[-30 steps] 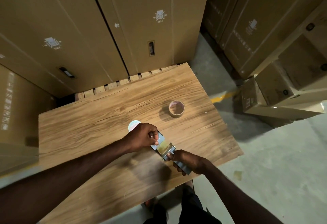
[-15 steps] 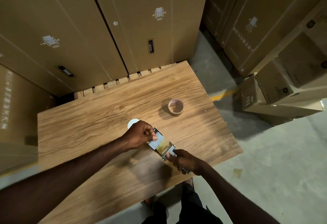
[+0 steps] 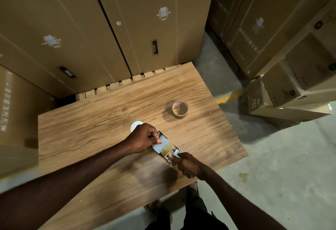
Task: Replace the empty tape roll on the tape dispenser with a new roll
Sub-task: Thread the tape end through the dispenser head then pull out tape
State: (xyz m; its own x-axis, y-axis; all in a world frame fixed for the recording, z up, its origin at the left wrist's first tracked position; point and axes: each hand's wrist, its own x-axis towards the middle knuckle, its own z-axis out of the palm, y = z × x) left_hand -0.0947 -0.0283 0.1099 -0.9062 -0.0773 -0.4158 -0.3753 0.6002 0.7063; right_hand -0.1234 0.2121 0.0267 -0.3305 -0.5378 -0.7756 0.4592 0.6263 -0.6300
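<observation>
Surroundings: we are standing at a wooden worktop (image 3: 91, 129) hemmed in by tall cartons (image 3: 91, 29), with concrete floor (image 3: 272, 175) showing to the right.
Dispenser: we are holding the dispenser (image 3: 165, 148) low over the near part of the worktop, between both hands.
Left hand: our left hand (image 3: 143, 138) is closing around the dispenser's head end, thumb pressing on its pale plate.
Right hand: our right hand (image 3: 187, 164) is wrapping tight around the handle.
White disc: a pale round edge (image 3: 135, 125) is peeking out behind our left hand; we are not able to tell whether it is a roll on the dispenser or lying on the worktop.
Loose roll: a brown-rimmed roll (image 3: 180, 109) is lying flat, well apart from the dispenser, toward the far right; whether it is the spent core or the new tape, we cannot tell.
Handling, as we are judging it: the dispenser is looking stiff and light, metal and plastic; we are wary of the cutting end, so handle and side plate seem the safe holds. A roll is light and rigid, best pinched by its outer rim.
Writing: "SIDE" is reading clearly beneath crossed-box symbols on two cartons; other print is staying too small to read.
</observation>
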